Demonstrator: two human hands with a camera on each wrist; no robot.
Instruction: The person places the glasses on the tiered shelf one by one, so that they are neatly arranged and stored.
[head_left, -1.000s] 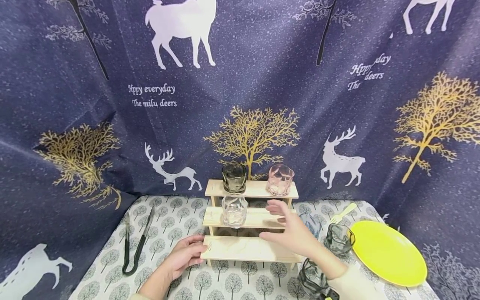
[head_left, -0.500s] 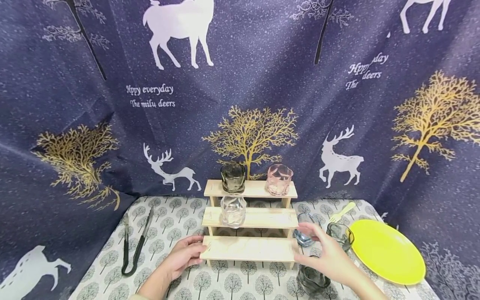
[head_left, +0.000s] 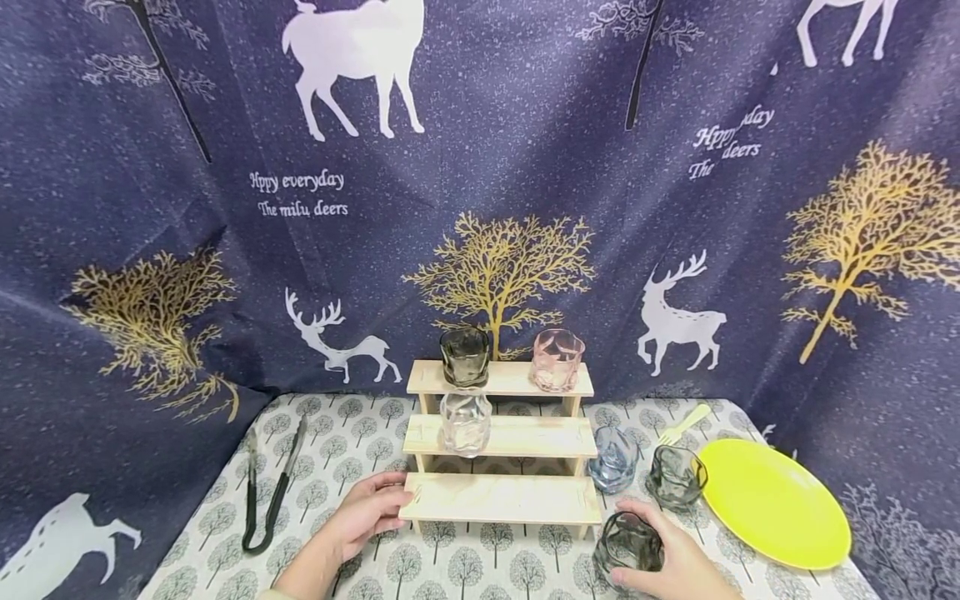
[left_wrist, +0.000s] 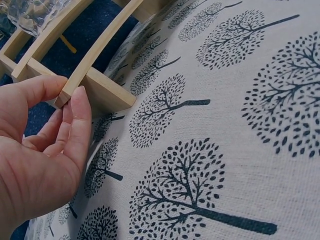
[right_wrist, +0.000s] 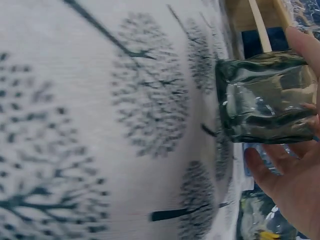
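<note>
In the head view a three-tier wooden shelf (head_left: 501, 497) stands in the middle of the table. My left hand (head_left: 372, 510) pinches the left end of its lowest board between thumb and fingers, as the left wrist view shows up close. At the front right my right hand (head_left: 671, 554) is curved around a dark grey glass (right_wrist: 267, 100), thumb on one side and fingers on the other. That glass stands upright on the cloth. A dark glass (head_left: 465, 358) and a pink glass (head_left: 558, 360) stand on the top tier, a clear glass (head_left: 466, 423) on the middle one.
Right of the shelf stand a blue glass (head_left: 613, 461) and another grey glass (head_left: 677, 478). Beyond them lie a yellow plate (head_left: 776, 504) and a pale fork (head_left: 685, 424). Black-handled tongs (head_left: 272, 492) lie at the left. A dark blue deer-print curtain (head_left: 525, 150) hangs behind.
My right hand has moved from in front of the shelf's middle tier down and right to the dark grey glass at the front. The left hand stays on the lowest board.
</note>
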